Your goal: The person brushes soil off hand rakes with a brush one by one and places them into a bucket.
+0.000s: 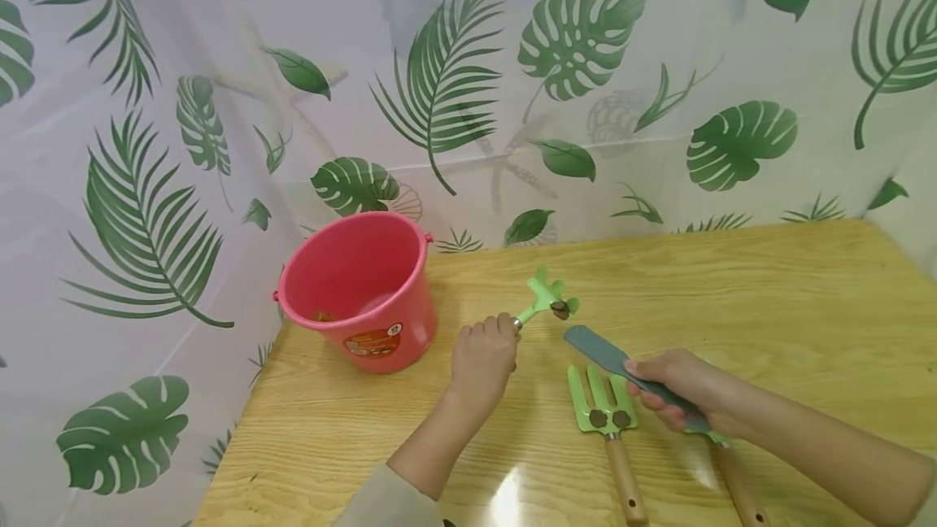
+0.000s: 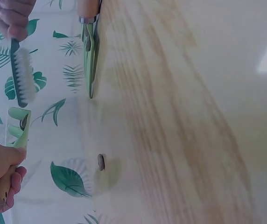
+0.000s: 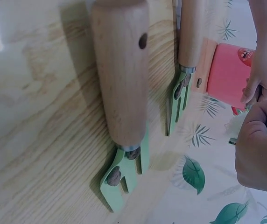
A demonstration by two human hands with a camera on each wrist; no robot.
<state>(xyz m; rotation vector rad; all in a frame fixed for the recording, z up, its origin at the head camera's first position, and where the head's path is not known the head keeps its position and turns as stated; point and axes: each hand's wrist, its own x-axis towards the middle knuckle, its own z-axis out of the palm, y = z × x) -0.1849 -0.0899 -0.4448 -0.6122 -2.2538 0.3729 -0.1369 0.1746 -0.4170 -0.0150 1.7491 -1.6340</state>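
My left hand grips a light-green hand rake by its wooden handle, tines raised above the table. A brown clump clings to the tines. My right hand holds a grey-blue brush, whose white bristles show in the left wrist view. The brush's tip is close to the rake's tines; contact cannot be made out. Below the brush lies a green hand fork with two brown clumps on it. Another green wooden-handled fork lies beside it, also bearing brown clumps, partly hidden by my right arm in the head view.
A pink bucket stands at the table's back left, with a little brown matter inside. One loose brown clump lies on the wooden table. A leaf-patterned sheet hangs behind and to the left.
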